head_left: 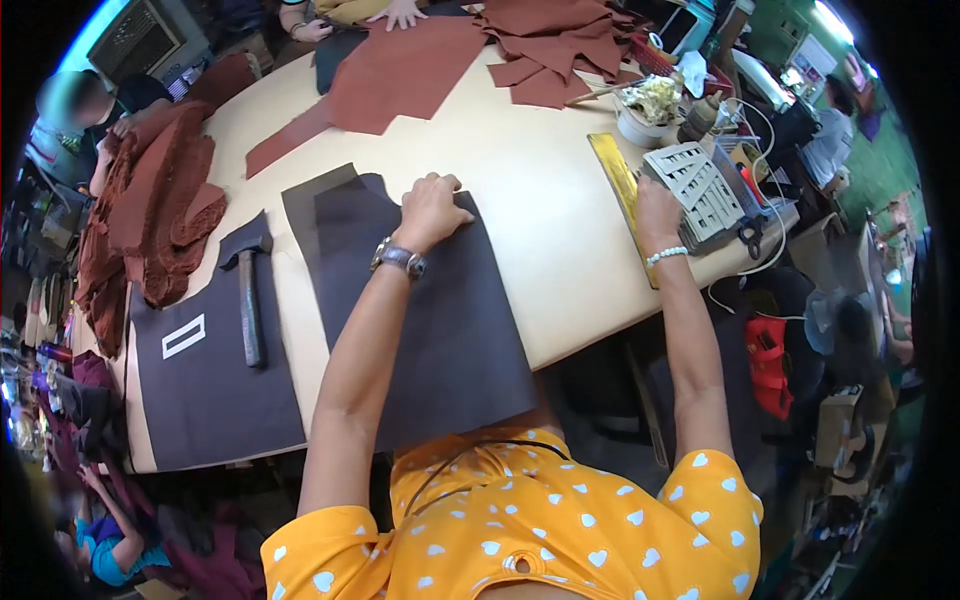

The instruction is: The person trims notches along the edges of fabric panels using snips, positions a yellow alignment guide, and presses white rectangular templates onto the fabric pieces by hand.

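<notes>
My left hand (pixel 432 212) rests on the upper part of a dark brown leather-like sheet (pixel 440 330), fingers bent and thumb apart. That sheet lies over another dark piece (pixel 305 215) and hangs past the table's near edge. My right hand (pixel 657 212) is closed at the right edge of a yellow ruler (pixel 618 180), beside a grey slatted box (pixel 695 195); its fingertips are partly hidden. Left of the sheet lies another dark panel (pixel 215 400) bearing a hammer (pixel 251 305) and a white rectangular frame (pixel 184 337).
Reddish-brown pieces (pixel 410 75) cover the far side, where another person's hand (pixel 400 13) rests. A crumpled reddish-brown heap (pixel 165 200) lies at left beside a second person. Black scissors (pixel 750 235), a white tub (pixel 642 125) and a cable (pixel 770 225) crowd the right corner.
</notes>
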A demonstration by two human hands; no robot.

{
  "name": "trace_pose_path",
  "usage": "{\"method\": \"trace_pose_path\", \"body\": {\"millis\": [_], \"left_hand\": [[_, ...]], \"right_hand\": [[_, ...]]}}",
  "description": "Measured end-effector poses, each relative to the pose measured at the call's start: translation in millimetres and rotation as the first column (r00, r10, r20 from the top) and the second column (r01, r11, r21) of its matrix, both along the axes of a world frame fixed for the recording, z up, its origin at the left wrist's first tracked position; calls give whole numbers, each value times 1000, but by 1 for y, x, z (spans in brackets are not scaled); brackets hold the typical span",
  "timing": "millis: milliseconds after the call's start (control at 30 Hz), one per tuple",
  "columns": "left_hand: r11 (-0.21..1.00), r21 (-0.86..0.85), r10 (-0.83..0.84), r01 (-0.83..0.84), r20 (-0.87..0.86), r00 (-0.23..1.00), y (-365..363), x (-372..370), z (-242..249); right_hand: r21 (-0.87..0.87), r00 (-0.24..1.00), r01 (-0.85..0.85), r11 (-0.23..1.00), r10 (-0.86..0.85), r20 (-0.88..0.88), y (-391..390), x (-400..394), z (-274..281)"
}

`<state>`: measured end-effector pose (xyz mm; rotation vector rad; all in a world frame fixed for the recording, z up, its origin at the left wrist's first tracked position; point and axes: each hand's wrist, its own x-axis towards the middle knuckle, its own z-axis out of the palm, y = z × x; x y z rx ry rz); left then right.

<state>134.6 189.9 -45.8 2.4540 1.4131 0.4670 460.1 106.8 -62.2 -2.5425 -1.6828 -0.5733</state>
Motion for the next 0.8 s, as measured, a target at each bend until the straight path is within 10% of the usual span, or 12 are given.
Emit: {"method": "trace_pose_path", "body": {"millis": [200, 300, 400, 500, 600, 800], "left_hand": [[928, -364, 54, -78, -77, 996, 33, 4, 8], [903, -429, -14, -14, -61, 998, 45, 2, 9], [908, -416, -40, 39, 8, 999, 35, 1, 14], [908, -401, -54, 120, 172, 984, 19, -8, 22], [760, -510, -29, 404, 594, 804, -8, -20, 17], [641, -595, 113, 486, 699, 706, -57, -41, 10]], "right_hand": [[372, 950, -245, 895, 298, -90, -17, -43, 23], [603, 642, -286, 745, 616, -456, -14, -70, 15], [437, 29, -11, 899, 437, -899, -18, -117, 27], [388, -239, -49, 920, 366, -899, -19, -143, 20], [365, -348, -130, 922, 302, -887, -29, -158, 19], [301, -395, -191, 934, 207, -895, -52, -172, 20]]}}
